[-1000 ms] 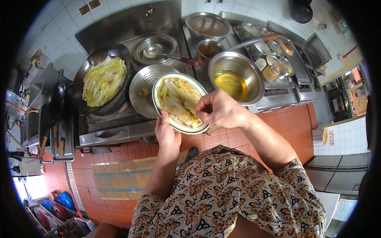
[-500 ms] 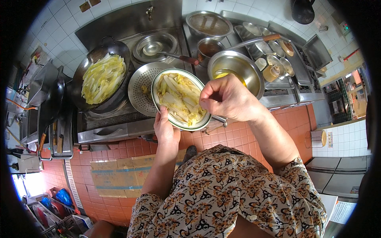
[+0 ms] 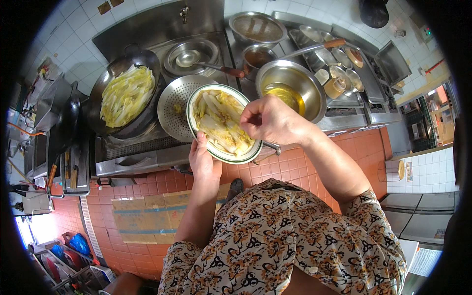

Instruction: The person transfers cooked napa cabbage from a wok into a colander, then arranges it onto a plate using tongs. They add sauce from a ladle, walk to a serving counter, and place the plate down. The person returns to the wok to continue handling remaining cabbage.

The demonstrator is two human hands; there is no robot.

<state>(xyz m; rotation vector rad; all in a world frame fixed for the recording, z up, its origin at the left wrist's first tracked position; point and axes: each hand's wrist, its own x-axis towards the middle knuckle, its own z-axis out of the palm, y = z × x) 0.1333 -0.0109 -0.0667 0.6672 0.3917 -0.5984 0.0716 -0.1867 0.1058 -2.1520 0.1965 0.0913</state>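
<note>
My left hand (image 3: 204, 160) grips the near left edge of an oval white plate (image 3: 236, 159) with a green rim line, thumb on the rim. Cooked, yellowish cabbage pieces (image 3: 216, 120) cover the plate, which I hold above the front of the stove. Over its right side is my right hand (image 3: 278, 120), fingertips pinched together just above the cabbage. Whatever is between those fingers is too small to make out. Behind the plate's left edge lies a round perforated strainer (image 3: 169, 109), partly covered by the plate.
A black wok (image 3: 151, 98) full of sliced cabbage stands at left. Behind the strainer, a ladle (image 3: 188, 58) rests across a metal bowl (image 3: 212, 49). Yellow oil (image 3: 286, 96) fills the bottom of a steel bowl (image 3: 314, 93) at right. Flattened cardboard (image 3: 147, 221) covers part of the tiled floor.
My right hand has shifted slightly left, farther over the plate, its fingers still pinched. More of the oil in the steel bowl shows. The plate stays nearly where it was.
</note>
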